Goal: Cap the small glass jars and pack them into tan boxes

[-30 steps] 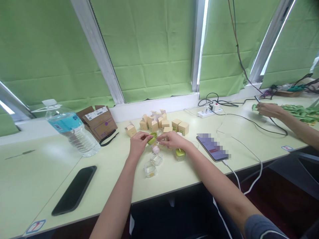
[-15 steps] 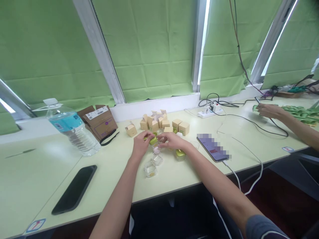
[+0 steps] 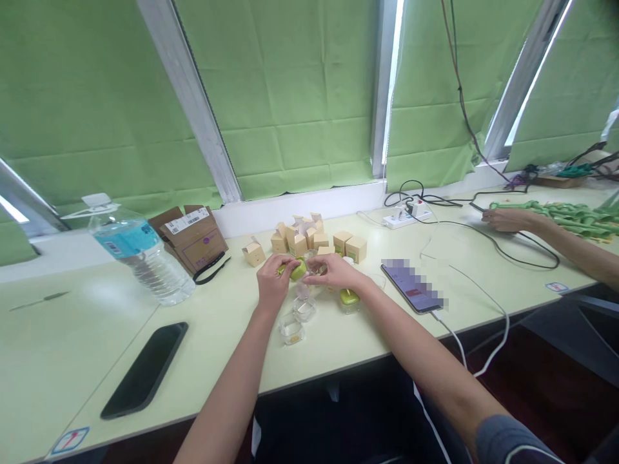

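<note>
Over the middle of the table, my left hand (image 3: pixel 276 277) pinches a small yellow-green plastic lid (image 3: pixel 298 269) between thumb and fingers. My right hand (image 3: pixel 331 270) is close to the lid's right side, thumb and fingers curled around something too hidden to make out. Below the hands stand clear faceted plastic jars (image 3: pixel 293 328), one with a small yellowish spot at its base. A pale pinkish piece (image 3: pixel 302 291) lies just above them. Under my right wrist is a clear jar with a yellow-green lid (image 3: pixel 350 298).
Several small tan cartons (image 3: pixel 296 241) stand behind the hands, some with flaps up. To the left are a water bottle (image 3: pixel 145 251), a brown box (image 3: pixel 193 241) and a black phone (image 3: pixel 145 370). Rightward lie a charging phone (image 3: pixel 411 287), a power strip (image 3: pixel 407 216) and another person's hand (image 3: pixel 505 219).
The yellow-green lid has turned and tilted in my left hand, and my right fingers have shifted slightly off it. The other person's hand has moved left and lower.
</note>
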Motion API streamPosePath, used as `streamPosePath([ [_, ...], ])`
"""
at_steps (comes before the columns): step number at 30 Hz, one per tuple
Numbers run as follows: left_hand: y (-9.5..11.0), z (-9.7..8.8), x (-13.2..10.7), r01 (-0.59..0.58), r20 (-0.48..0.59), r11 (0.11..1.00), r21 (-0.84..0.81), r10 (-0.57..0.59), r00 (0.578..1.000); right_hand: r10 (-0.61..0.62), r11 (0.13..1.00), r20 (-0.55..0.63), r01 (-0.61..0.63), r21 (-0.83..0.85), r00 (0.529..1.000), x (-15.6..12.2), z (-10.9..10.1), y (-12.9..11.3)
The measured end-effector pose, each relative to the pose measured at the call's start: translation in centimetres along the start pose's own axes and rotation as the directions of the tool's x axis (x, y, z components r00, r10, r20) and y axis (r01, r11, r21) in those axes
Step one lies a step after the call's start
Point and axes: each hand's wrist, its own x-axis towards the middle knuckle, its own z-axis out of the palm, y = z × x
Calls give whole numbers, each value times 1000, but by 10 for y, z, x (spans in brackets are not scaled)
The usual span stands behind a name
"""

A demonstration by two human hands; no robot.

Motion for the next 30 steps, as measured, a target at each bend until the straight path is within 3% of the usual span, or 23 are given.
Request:
streamPosePath([
  [5, 8, 0, -1, 8, -31, 995, 103, -5, 1000, -6, 999, 16, 5, 54, 1000, -1, 0, -4],
  [13, 11, 3, -3, -62, -24, 997, 44, 63, 998, 21, 984, 5, -22, 176, 1000, -1, 2, -6],
  [20, 16, 11, -1, 32, -73, 999, -17, -33, 997, -8, 991, -49, 15, 132, 999, -1, 2, -7],
  [23, 16, 12, 0, 64, -53, 998, -19, -65, 996, -8, 996, -85, 15, 85, 996, 0, 3, -6],
  [30, 12, 11, -1, 112, 12, 993, -39, -112, 994, 10, 993, -30, -6, 117, 999, 0, 3, -2],
])
